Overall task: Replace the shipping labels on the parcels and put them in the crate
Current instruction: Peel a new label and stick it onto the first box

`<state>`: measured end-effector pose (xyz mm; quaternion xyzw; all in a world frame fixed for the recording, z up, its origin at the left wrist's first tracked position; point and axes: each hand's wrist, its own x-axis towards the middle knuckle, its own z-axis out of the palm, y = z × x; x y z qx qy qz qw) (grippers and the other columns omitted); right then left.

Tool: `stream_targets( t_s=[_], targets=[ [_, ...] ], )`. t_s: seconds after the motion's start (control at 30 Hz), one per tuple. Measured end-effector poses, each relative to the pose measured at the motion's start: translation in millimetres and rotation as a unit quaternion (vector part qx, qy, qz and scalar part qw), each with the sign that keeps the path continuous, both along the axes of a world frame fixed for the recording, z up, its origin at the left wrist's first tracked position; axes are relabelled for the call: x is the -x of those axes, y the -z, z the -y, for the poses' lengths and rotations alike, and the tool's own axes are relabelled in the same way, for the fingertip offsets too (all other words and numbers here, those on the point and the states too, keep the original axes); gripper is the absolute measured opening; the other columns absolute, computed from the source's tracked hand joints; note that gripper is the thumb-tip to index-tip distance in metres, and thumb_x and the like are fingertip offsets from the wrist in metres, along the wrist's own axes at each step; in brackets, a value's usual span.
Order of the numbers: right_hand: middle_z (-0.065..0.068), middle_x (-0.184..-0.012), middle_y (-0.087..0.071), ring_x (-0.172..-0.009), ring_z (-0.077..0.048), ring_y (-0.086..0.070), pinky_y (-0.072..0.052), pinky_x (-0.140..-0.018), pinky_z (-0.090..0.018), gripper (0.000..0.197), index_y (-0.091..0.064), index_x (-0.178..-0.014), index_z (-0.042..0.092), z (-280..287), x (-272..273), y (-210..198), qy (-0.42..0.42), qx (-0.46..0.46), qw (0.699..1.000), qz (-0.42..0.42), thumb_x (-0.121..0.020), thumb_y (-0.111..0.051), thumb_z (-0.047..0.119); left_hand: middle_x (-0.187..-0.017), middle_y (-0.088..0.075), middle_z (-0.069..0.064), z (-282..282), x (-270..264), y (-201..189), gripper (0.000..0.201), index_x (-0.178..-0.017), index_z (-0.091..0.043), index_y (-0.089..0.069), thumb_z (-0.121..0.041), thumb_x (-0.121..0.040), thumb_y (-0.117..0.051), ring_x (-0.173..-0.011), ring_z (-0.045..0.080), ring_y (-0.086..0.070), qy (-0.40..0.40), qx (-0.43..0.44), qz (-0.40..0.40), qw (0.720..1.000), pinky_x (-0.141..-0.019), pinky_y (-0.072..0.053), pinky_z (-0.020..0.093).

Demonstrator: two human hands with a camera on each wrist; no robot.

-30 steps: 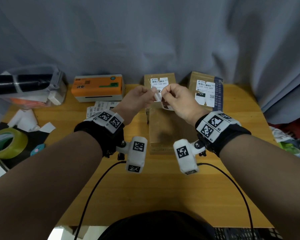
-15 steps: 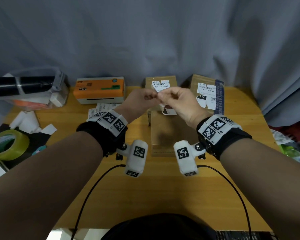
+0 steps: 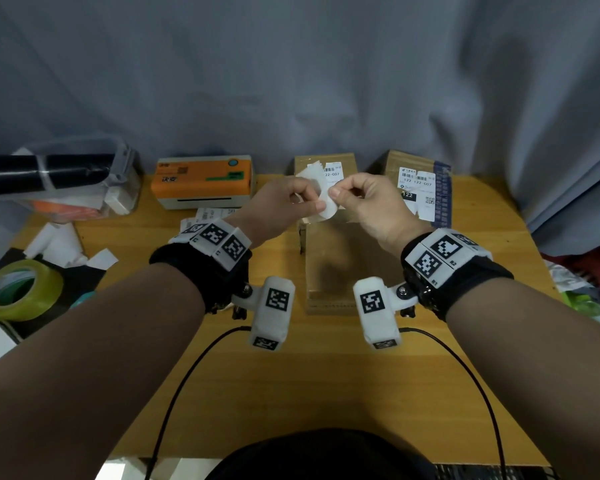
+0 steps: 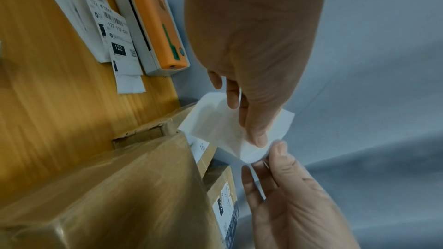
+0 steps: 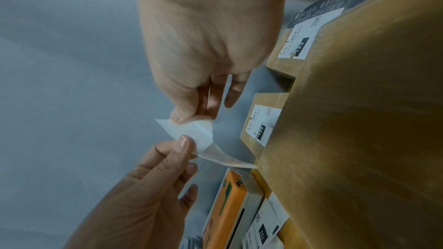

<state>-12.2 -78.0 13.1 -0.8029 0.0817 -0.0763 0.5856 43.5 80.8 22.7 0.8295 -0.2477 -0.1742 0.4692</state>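
Note:
Both hands are raised above the table, pinching one white shipping label point(image 3: 323, 211) between them. My left hand point(image 3: 309, 202) pinches one layer and my right hand point(image 3: 338, 194) pinches the other, and the two layers are curling apart. In the left wrist view the label point(image 4: 215, 120) hangs under my left thumb, with the right hand's fingertips point(image 4: 275, 150) at its corner. The right wrist view shows the label point(image 5: 199, 133) parted between the two thumbs. Below the hands lies a plain brown parcel point(image 3: 329, 268). Two labelled parcels point(image 3: 340, 166) point(image 3: 420, 188) stand behind it.
An orange label printer point(image 3: 203, 181) sits at the back left, with loose printed labels point(image 3: 205, 216) in front of it. Further left are a clear plastic bin point(image 3: 118, 181) holding a black roll, paper scraps point(image 3: 63, 247) and a roll of tape point(image 3: 18, 289).
The hands have risen slightly and drawn a little apart. The label's layers have separated further, and one white flap now sticks up behind the left hand.

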Motion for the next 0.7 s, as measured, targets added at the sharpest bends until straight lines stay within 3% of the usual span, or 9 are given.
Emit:
stream_targets(
  t_s=[0.1, 0.17, 0.23, 0.33, 0.43, 0.5, 0.6, 0.7],
  targets=[
    [0.004, -0.076, -0.060, -0.073, -0.008, -0.053, -0.044, -0.076, -0.024, 0.016, -0.063, -0.075, 0.021, -3, 1, 4, 0.014, 0.003, 1.000, -0.007, -0.090, -0.062, 0.015, -0.103, -0.057, -0.006, -2, 0, 2, 0.013, -0.079, -0.009, -0.062, -0.018, -0.088, -0.064, -0.097, 0.010, -0.051, 0.001, -0.013, -0.004, 1.000, -0.079, -0.043, 0.017],
    [0.001, -0.078, -0.059, -0.074, -0.008, -0.051, -0.044, -0.076, -0.023, 0.013, -0.063, -0.078, 0.018, -5, 2, 6, 0.011, 0.005, 1.000, -0.003, -0.091, -0.061, 0.015, -0.112, -0.057, -0.006, -3, 0, 4, 0.012, -0.080, -0.012, -0.061, -0.020, -0.088, -0.064, -0.098, 0.007, -0.052, 0.000, -0.029, 0.000, 1.000, -0.079, -0.043, 0.019],
    [0.000, -0.078, -0.058, -0.074, -0.008, -0.051, -0.044, -0.075, -0.021, 0.011, -0.064, -0.081, 0.019, -7, 3, 6, 0.005, -0.002, 1.000, 0.012, -0.091, -0.061, 0.013, -0.105, -0.062, -0.006, -2, 2, 2, 0.017, -0.087, -0.010, -0.063, -0.027, -0.089, -0.063, -0.086, 0.007, -0.054, -0.006, -0.023, 0.000, 1.000, -0.073, -0.045, 0.019],
    [0.006, -0.077, -0.058, -0.073, -0.002, -0.052, -0.043, -0.072, -0.014, 0.007, -0.066, -0.089, 0.015, -6, 2, 3, -0.011, 0.003, 1.000, 0.023, -0.091, -0.061, 0.012, -0.091, -0.066, 0.003, 2, 2, 0, 0.026, -0.094, -0.010, -0.066, -0.035, -0.089, -0.060, -0.085, 0.016, -0.060, -0.035, 0.005, 0.012, 0.999, -0.076, -0.048, 0.025],
    [0.007, -0.076, -0.058, -0.072, 0.000, -0.051, -0.042, -0.070, -0.011, 0.006, -0.066, -0.090, 0.015, -6, 1, 2, -0.004, 0.012, 1.000, 0.023, -0.091, -0.060, 0.013, -0.079, -0.060, -0.007, 7, 2, -3, 0.018, -0.092, -0.010, -0.065, -0.027, -0.091, -0.060, -0.075, 0.003, -0.054, -0.058, 0.003, 0.031, 0.998, -0.065, -0.043, 0.007],
    [0.005, -0.077, -0.058, -0.072, -0.003, -0.051, -0.042, -0.069, -0.010, 0.006, -0.066, -0.089, 0.014, -6, 2, 1, 0.000, 0.012, 1.000, 0.016, -0.091, -0.060, 0.013, -0.079, -0.059, -0.008, 9, 3, -4, 0.015, -0.093, -0.010, -0.065, -0.024, -0.091, -0.059, -0.075, 0.003, -0.053, -0.053, 0.000, 0.032, 0.998, -0.066, -0.044, 0.008],
    [-0.001, -0.082, -0.060, -0.078, -0.009, -0.054, -0.048, -0.077, -0.021, 0.009, -0.065, -0.085, 0.017, -4, 2, 2, 0.005, -0.005, 1.000, -0.008, -0.092, -0.060, 0.016, -0.084, -0.059, -0.003, 9, 4, -4, 0.017, -0.096, -0.009, -0.064, -0.024, -0.092, -0.058, -0.080, 0.009, -0.053, -0.042, 0.000, 0.023, 0.999, -0.074, -0.047, 0.022],
    [-0.005, -0.085, -0.062, -0.083, -0.015, -0.056, -0.050, -0.087, -0.035, 0.012, -0.065, -0.081, 0.021, -4, 2, 3, 0.015, -0.043, 0.999, -0.027, -0.091, -0.060, 0.016, -0.082, -0.056, -0.003, 7, 4, -4, 0.017, -0.095, -0.008, -0.062, -0.023, -0.092, -0.058, -0.078, 0.009, -0.051, -0.043, 0.018, 0.000, 0.999, -0.072, -0.044, 0.022]
  ],
)
